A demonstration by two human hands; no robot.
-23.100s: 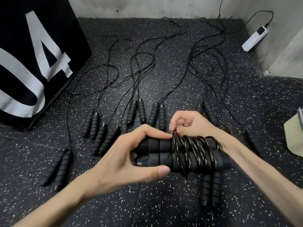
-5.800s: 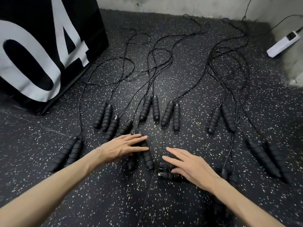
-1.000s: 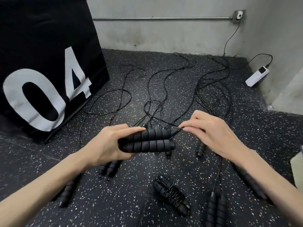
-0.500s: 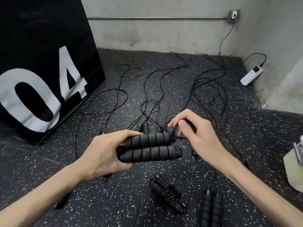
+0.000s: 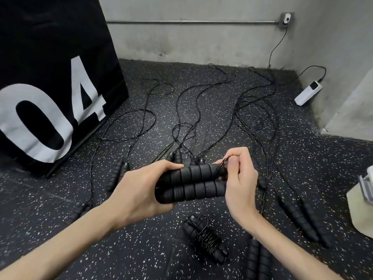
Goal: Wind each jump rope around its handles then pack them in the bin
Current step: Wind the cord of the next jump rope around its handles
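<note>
Foam handles sit paired, above the floor, clenched in the left hand; the right hand pinches the cord at their end. Slack tension would likely loosen wraps, or neighbouring cords could snag.

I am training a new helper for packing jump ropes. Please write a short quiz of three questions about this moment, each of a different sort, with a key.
1. True or false: the left hand grips a pair of foam handles side by side.
2. What does the right hand pinch? A) the black cord at the handle ends B) the white power strip C) the black box
3. Fill in: the already wound jump rope lies on the ___.

Key: 1 true; 2 A; 3 floor.
</note>
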